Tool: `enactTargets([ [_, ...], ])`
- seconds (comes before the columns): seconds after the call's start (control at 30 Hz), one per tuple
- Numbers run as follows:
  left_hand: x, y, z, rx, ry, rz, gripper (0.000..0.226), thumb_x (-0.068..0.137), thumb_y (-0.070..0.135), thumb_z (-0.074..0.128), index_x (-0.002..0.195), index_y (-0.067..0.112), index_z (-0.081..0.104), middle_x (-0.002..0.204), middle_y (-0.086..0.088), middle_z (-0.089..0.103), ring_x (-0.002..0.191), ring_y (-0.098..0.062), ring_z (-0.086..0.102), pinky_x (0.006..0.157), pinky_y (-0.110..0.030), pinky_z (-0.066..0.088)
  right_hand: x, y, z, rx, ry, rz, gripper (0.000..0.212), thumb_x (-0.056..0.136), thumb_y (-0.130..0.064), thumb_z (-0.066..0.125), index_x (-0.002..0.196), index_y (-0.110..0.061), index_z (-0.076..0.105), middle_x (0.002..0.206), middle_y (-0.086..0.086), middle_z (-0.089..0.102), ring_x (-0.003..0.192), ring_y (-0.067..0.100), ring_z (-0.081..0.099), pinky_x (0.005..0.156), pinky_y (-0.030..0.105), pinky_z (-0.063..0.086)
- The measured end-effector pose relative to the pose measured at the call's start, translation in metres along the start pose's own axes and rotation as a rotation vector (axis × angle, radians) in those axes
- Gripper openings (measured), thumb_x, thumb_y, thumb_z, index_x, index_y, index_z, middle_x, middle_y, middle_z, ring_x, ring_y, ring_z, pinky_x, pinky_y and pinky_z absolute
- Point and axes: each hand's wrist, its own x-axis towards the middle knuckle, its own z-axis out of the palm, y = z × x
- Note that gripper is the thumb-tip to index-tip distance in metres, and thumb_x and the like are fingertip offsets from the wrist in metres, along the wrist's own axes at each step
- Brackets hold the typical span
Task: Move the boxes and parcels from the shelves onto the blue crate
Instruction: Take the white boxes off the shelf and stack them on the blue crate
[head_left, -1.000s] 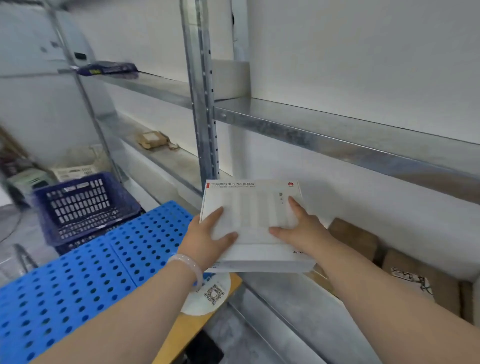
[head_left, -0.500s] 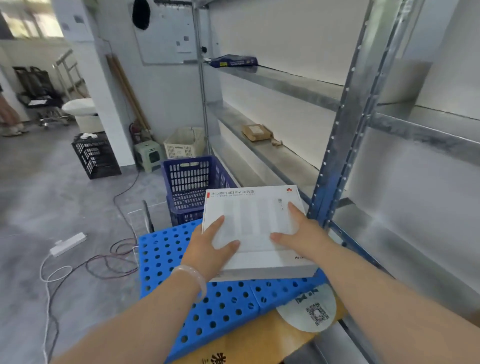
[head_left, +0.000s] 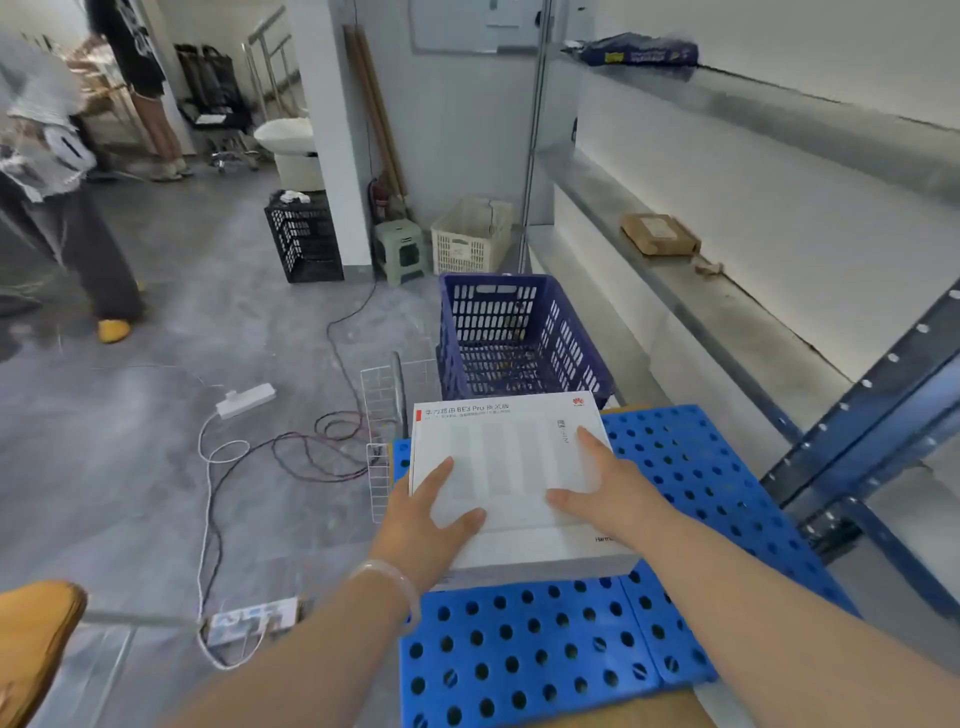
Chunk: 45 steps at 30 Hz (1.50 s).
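The white router box (head_left: 506, 467) is clamped between left hand (head_left: 423, 525) and right hand (head_left: 608, 499) over blue crate (head_left: 545, 654) (seemingly unplaced); cardboard parcel (head_left: 660, 235) left shelved at two o'clock

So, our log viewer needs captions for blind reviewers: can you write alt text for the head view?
The left hand and right hand hold a white box over the blue crate, thumbs on its lid. Beyond it stands a navy basket, and a brown parcel lies on the metal shelf to the right.
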Motion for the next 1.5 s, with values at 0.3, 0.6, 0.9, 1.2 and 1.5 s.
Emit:
enactTargets([
  [0.3, 0.045, -0.034, 0.025, -0.032, 0.022, -0.174, 0.076, 0.083, 0.054, 0.068, 0.147, 0.049, 0.027, 0.155, 0.006, 0.019, 0.14, -0.017, 0.031, 0.11, -0.032, 0.034, 0.073, 0.009, 0.026, -0.054, -0.128, -0.001, 0.091, 0.086, -0.057, 0.064, 0.152, -0.048, 0.002, 0.16, 0.004, 0.015, 0.122, 0.019, 0.046, 0.057, 0.014, 0.036],
  [0.6, 0.066, -0.051, 0.04, -0.076, 0.058, -0.263, 0.077, 0.082, 0.05, 0.071, 0.146, 0.05, 0.028, 0.154, 0.01, 0.02, 0.141, -0.016, 0.029, 0.114, -0.035, 0.032, 0.108, 0.02, 0.045, -0.011, -0.194, -0.012, 0.093, 0.082, -0.059, 0.065, 0.149, -0.055, 0.001, 0.158, 0.002, 0.017, 0.136, 0.022, 0.035, 0.095, 0.039, 0.051],
  [0.9, 0.077, -0.055, 0.034, -0.077, 0.072, -0.288, 0.075, 0.084, 0.045, 0.071, 0.147, 0.048, 0.029, 0.155, 0.005, 0.017, 0.142, -0.018, 0.026, 0.114, -0.034, 0.029, 0.121, 0.013, 0.056, -0.011, -0.17, -0.022, 0.092, 0.081, -0.062, 0.063, 0.147, -0.057, -0.002, 0.155, 0.003, 0.022, 0.133, 0.023, 0.039, 0.099, 0.043, 0.049],
  [1.2, 0.083, -0.063, 0.03, -0.062, 0.052, -0.261, 0.074, 0.084, 0.047, 0.07, 0.146, 0.05, 0.028, 0.155, 0.007, 0.019, 0.14, -0.017, 0.029, 0.113, -0.034, 0.032, 0.12, 0.012, 0.058, -0.004, -0.162, -0.023, 0.091, 0.084, -0.061, 0.063, 0.149, -0.054, -0.001, 0.158, 0.005, 0.018, 0.14, 0.024, 0.032, 0.103, 0.039, 0.038],
  [1.5, 0.09, -0.069, 0.027, -0.018, 0.011, -0.263, 0.077, 0.083, 0.052, 0.068, 0.145, 0.056, 0.023, 0.156, 0.007, 0.015, 0.14, -0.02, 0.029, 0.114, -0.04, 0.035, 0.117, 0.01, 0.058, 0.008, -0.155, -0.028, 0.091, 0.085, -0.06, 0.062, 0.15, -0.051, -0.001, 0.158, 0.007, 0.016, 0.14, 0.025, 0.031, 0.104, 0.039, 0.036],
])
